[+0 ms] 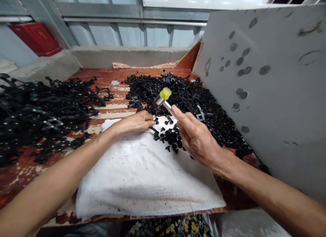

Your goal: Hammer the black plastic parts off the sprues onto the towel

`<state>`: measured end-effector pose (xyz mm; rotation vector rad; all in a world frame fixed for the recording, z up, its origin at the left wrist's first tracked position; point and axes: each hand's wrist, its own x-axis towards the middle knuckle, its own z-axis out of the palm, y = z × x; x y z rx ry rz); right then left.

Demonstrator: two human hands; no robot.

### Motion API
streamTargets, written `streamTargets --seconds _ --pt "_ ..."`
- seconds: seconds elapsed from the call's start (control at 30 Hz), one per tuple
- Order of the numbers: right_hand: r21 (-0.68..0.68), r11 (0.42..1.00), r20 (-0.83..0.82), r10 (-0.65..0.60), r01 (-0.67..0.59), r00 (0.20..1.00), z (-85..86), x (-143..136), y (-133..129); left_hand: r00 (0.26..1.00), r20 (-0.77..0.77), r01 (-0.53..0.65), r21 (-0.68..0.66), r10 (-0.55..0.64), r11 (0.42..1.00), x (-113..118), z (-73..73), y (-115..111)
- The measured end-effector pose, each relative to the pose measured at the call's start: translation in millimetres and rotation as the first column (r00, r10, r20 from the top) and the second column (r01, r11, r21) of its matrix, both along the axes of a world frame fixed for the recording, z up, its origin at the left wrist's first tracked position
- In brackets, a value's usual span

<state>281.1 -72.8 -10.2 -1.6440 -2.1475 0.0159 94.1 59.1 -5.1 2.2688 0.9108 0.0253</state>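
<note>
We pinch 1 black piece [156, 121] in our left hand [139, 121], presumably steadying it; our right hand [197, 136] grips a hammer [166, 105], angled between our hands, 1 digit along it, seemingly for control.

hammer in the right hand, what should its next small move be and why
Probably a light, careful tap with the hammer on the small black part by the left hand, fingertips kept aside: the right hand grips the handle with the head clear of the white cloth, and the left hand is close by. Whether it pinches that part is hard to tell.
</note>
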Motion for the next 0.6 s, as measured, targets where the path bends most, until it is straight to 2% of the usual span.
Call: streamTargets --seconds 0.07,0.17,0.3,0.43,0.6 --pt "-0.007 1.0 0.021 -0.003 0.003 1.0 0.0 0.3 -0.5 1.0 0.007 -0.01 -0.017 0.01 1.0 0.3 -0.3 -0.9" --pt "-0.148 0.989 0.137 0.024 -0.003 0.99 0.5 -0.5 -0.1 0.999 0.003 -0.038 -0.024 0.038 0.999 0.8 -0.7 -0.9" --pt "-0.082 0.996 0.113 -0.025 0.034 0.993 4.2 -2.4 1.1 0.999 0.016 -0.046 -0.044 0.047 0.998 0.6 -1.2 -0.3" --pt "-0.164 0.986 0.161 0.021 0.005 0.987 7.2 -1.5 5.3 0.997 0.033 -0.063 -0.102 0.067 0.993 0.0 -2.8 -2.4" --pt "-0.085 0.996 0.125 -0.028 0.039 0.992 9.0 0.1 8.6 0.992 -0.006 -0.127 -0.153 0.127 0.98 0.1 -4.9 -4.4"
